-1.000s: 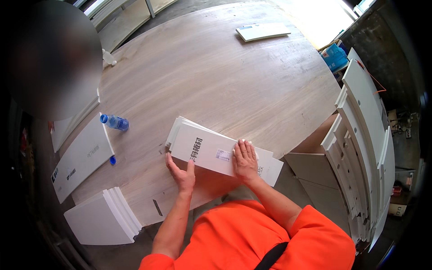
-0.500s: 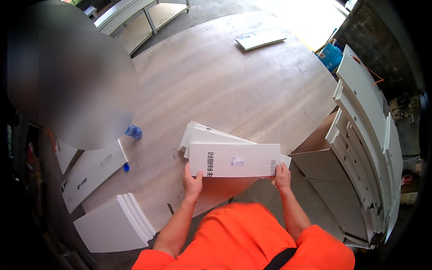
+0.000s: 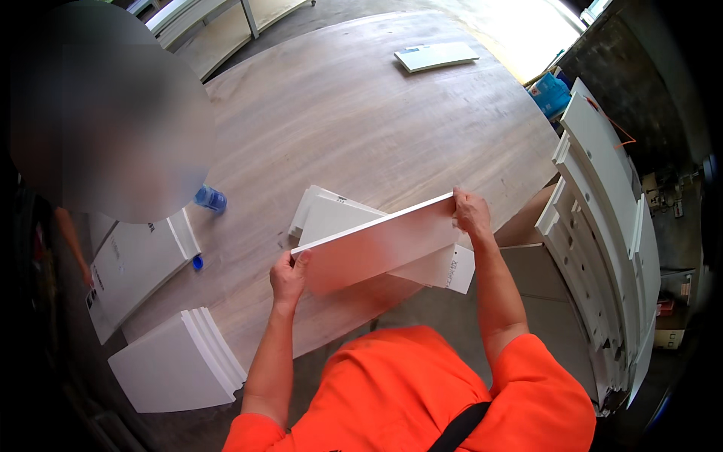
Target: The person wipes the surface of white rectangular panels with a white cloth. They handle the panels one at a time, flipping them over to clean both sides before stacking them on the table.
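Between both hands I hold a long white panel [image 3: 376, 245], tilted up on edge so that its narrow edge faces upward. My left hand [image 3: 288, 280] is closed round its left end, thumb on the near face. At the other end, which sits higher and farther away, my right hand [image 3: 472, 213] grips the corner. Orange from my shirt reflects in the panel's smooth near face. Beneath and behind it, several white panels [image 3: 331, 217] lie fanned on the table [image 3: 331, 120]. One printed panel end [image 3: 461, 270] sticks out past the near table edge.
A stack of white panels [image 3: 173, 365] stands at left, beside printed boards [image 3: 139, 264]. Near them are a blue bottle [image 3: 210, 199] and a blue cap [image 3: 197, 263]. Another panel [image 3: 437, 56] lies at the far end. Tall panels [image 3: 595, 248] lean at right. A person's arm [image 3: 73, 245] shows at left.
The panel went from lying nearly flat, printed face up, to tilted on edge with a plain face toward me. My right hand rose and moved away; my left moved up and left.
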Motion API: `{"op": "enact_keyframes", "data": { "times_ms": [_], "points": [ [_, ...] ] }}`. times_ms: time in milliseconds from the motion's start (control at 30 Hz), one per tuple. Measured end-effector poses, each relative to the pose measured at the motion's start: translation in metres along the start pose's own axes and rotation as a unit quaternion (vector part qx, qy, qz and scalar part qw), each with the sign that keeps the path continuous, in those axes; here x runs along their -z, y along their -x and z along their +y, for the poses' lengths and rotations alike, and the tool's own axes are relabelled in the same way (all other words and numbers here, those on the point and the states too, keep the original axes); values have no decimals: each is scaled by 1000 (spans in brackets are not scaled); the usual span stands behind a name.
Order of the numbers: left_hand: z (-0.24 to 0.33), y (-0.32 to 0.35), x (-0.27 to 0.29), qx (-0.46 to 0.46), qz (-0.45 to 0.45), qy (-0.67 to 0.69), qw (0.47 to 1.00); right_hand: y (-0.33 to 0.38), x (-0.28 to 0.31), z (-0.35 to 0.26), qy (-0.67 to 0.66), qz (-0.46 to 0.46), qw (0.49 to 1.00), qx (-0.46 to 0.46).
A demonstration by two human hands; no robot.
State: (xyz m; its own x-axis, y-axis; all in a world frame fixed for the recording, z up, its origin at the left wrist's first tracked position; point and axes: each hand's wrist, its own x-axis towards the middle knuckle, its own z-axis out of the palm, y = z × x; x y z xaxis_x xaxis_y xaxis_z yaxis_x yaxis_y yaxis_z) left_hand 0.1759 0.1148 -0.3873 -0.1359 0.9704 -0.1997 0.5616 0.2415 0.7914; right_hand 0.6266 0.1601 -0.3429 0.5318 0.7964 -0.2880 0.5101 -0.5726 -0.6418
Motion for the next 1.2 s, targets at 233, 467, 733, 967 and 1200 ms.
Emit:
{"op": "enact_keyframes", "data": {
  "times_ms": [233, 467, 733, 967, 1200],
  "points": [
    [-72, 21, -32, 252, -102, 354, 895, -2, -89, 0, 170, 144, 891, 396],
    [-44, 53, -4, 303, -227, 637, 671, 154, -238, -70, 174, -146, 835, 502],
    [-61, 55, -3, 272, -261, 672, 638, 188, -185, 7, 216, -156, 771, 579],
    [-82, 52, -51, 297, -163, 495, 800, 130, -140, 71, 255, 71, 917, 298],
    [-101, 51, -63, 257, -126, 403, 869, 181, -177, 25, 216, -86, 805, 546]
  ]
}}
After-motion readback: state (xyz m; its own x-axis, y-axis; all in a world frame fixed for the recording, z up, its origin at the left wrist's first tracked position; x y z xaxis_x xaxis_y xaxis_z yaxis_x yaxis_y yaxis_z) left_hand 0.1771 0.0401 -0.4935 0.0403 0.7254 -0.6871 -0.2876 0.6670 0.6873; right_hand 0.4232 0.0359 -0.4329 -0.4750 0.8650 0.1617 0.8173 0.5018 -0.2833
